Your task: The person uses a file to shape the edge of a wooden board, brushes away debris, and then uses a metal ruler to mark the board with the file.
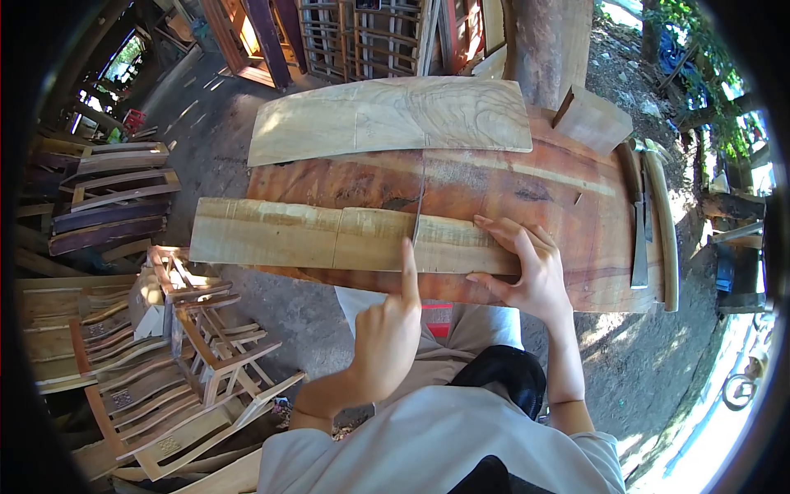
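Observation:
A long pale wooden board [271, 235] lies across the near side of the reddish wooden bench top [527, 181], crossed by thin lines. My right hand [531, 267] grips its right end, fingers on top and thumb at the near edge. A handsaw blade [420, 193], seen edge-on as a thin dark strip, crosses the board's middle and reaches over the bench. My left hand [388, 329] is closed at the near end of the blade, index finger stretched along it. The handle is hidden in the fist.
A second pale board [391, 119] with a wavy grain lies farther back. A wooden block [592, 119], a metal chisel-like tool [639, 247] and a curved wooden strip [660, 230] are at the right. Chair frames [206, 329] and stacked wood parts [115, 198] crowd the left.

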Available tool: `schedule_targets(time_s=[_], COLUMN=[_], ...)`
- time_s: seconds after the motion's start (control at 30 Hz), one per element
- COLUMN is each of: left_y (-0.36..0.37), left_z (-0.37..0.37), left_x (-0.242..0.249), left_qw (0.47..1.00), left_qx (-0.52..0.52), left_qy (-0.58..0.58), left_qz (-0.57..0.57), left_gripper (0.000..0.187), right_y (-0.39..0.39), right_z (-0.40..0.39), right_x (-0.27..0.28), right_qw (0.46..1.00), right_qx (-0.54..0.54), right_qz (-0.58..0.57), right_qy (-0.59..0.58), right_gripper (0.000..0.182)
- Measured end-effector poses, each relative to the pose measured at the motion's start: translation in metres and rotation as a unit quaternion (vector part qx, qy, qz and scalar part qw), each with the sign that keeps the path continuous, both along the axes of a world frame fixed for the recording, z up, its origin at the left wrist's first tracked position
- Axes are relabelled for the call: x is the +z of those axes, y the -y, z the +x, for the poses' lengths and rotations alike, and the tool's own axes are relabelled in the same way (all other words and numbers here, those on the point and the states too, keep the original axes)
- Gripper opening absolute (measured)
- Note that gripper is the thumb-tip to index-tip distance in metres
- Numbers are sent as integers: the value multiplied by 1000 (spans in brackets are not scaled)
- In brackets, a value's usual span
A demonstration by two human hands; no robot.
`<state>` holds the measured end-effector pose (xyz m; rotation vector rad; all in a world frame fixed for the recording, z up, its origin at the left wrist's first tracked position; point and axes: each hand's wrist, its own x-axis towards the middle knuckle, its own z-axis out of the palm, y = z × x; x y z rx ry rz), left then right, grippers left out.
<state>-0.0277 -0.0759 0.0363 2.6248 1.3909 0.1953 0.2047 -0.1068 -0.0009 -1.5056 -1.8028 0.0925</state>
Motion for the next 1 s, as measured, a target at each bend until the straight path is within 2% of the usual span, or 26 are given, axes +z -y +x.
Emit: schedule_targets(time_s=[0.13, 0.23, 0.3, 0.43, 0.5, 0.63, 0.73, 0.8, 0.87, 0.93, 1.0], left_y=[10, 6, -12, 0, 21, 24, 8, -8, -5, 11, 18], left_z=[-11, 3, 14, 6, -8, -13, 3, 14, 10, -4, -9], left_x=[10, 3, -12, -7, 5, 6, -5, -21, -13, 0, 0], left_qw=[998, 999, 999, 999, 999, 999, 1000, 998, 999, 1000, 1000], left_qx=[2, 14, 10, 3, 8, 16, 11, 20, 15, 8, 12], left_qy=[1, -16, 35, 30, -44, -21, -6, 18, 27, 9, 0], left_qz=[-56, -47, 35, 34, -16, -29, -10, 55, 39, -24, -22], left_gripper=[73, 74, 76, 79, 82, 83, 83, 82, 82, 83, 83], right_y=[-1, -2, -1, 0, 0, 0, -1, -1, 0, -1, -1], right_z=[-1, 1, 0, -1, -2, -2, -2, -3, -3, -1, -2], right_x=[2, 0, 1, 2, 3, 2, 3, 2, 1, 1, 2], right_qw=[1000, 1000, 1000, 1000, 1000, 1000, 1000, 1000, 1000, 1000, 1000], right_qx=[-2, 11, 4, -1, -4, 1, -8, -13, -10, -8, -6], right_qz=[-8, 12, -1, -1, -4, -4, -2, 0, 5, 11, 7], right_qy=[2, 20, 9, -5, -9, 2, 17, 12, 7, -1, 2], right_gripper=[68, 69, 67, 72, 70, 65, 65, 65, 65, 65, 65])
